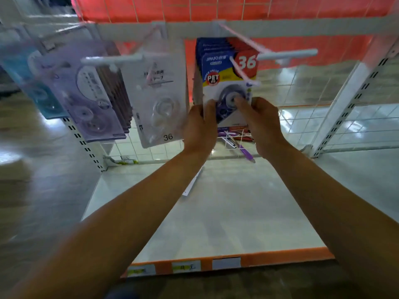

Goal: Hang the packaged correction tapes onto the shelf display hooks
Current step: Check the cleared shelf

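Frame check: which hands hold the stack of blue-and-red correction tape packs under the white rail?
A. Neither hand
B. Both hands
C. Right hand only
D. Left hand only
B: the left hand and the right hand each grip the lower end of the blue-and-red packs, one on either side, with the right thumb pressed on the clear blister.

"JINUO", "PET", "36" on blue pack [226, 70]; "36" on clear pack [159, 100]
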{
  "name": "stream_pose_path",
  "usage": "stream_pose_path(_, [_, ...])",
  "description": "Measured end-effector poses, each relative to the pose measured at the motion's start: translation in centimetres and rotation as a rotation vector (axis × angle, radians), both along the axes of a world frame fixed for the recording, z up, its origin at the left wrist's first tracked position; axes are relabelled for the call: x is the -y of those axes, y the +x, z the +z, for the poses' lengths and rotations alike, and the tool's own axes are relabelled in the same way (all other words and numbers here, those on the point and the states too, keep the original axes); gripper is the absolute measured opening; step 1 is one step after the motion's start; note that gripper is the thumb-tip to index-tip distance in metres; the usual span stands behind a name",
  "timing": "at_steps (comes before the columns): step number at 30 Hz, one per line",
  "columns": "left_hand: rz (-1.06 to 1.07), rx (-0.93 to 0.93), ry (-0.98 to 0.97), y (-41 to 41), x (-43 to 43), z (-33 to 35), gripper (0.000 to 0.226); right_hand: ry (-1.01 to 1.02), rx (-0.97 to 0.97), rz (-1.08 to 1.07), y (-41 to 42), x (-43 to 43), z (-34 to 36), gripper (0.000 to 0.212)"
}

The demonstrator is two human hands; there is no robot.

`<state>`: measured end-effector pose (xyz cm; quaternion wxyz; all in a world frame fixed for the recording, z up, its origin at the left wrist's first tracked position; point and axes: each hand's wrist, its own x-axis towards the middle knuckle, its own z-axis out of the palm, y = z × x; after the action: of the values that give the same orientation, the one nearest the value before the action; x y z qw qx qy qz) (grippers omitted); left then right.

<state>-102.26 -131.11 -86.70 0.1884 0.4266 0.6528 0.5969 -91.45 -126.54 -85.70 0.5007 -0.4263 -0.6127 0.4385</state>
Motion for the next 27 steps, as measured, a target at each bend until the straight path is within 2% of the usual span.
stream_pose_path(4, [0.009,-0.138,-0.176,-2.1,1.2,-7.5,0.039,-0.007,0.106,0.005,-0.6,-0.4,-6.4,0.022])
stream_pose_path(7, [-0.066,-0.487,-0.492,-5.4,1.2,-14.6,0.028,-0.082,0.246,0.017,-1.5,0.0,-13.0,0.018])
stream_pose_path(9, [-0.163,-0.765,-0.739,-7.3,1.3,-18.7,0.05,-0.153,0.349,0.016,-2.1,0.6,-17.4,0.013])
stream_pose_path(11, [-0.204,-0.964,-0.859,-8.6,1.4,-21.8,0.07,-0.202,0.455,0.067,-2.7,2.0,-20.9,0.017])
stream_pose_path(13, [-0.216,-1.02,-0.951,-9.7,1.0,-24.1,0.085,-0.219,0.545,0.136,-3.2,3.3,-23.4,0.019])
stream_pose_path(15, [-0.24,-0.953,-1.02,-10.9,0.1,-25.9,0.088,-0.211,0.608,0.19,-3.5,4.2,-25.2,0.021])
stream_pose_path(18, [-0.342,-0.934,-0.972,-12.1,-0.9,-27.8,0.068,-0.195,0.653,0.227,-3.8,4.7,-26.6,0.022])
stream_pose_path(23, [-0.288,-1.032,-0.612,-10.9,0.7,-27.8,0.04,-0.152,0.715,0.231,-3.4,4.9,-27.6,0.022])
stream_pose_path(27, [-0.402,-1.024,-0.517,-9.5,3.5,-26.8,0.034,-0.016,0.811,0.185,-2.8,4.5,-27.0,0.044])
